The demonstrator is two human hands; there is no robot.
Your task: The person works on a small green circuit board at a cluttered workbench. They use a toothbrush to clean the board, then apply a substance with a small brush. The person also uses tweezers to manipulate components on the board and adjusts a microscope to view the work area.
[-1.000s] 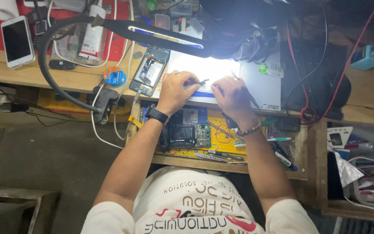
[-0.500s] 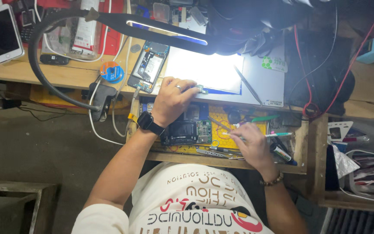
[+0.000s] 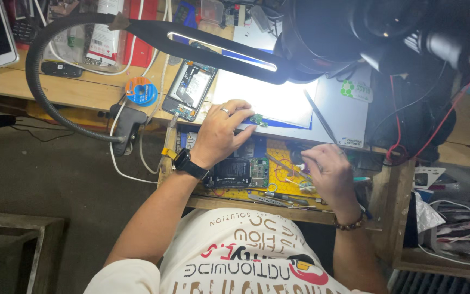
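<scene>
Green circuit piece (image 3: 256, 119) pinched by left hand (image 3: 221, 133) (right hand (image 3: 327, 173) curled).

A small green circuit board (image 3: 256, 119) is seen against a bright white work mat (image 3: 270, 100) edged in blue. A yellow tray (image 3: 278, 158) is shown beneath a dark opened phone (image 3: 239, 172), and a blue solder spool (image 3: 141, 91) is set on the tan wooden bench (image 3: 55, 90).
</scene>
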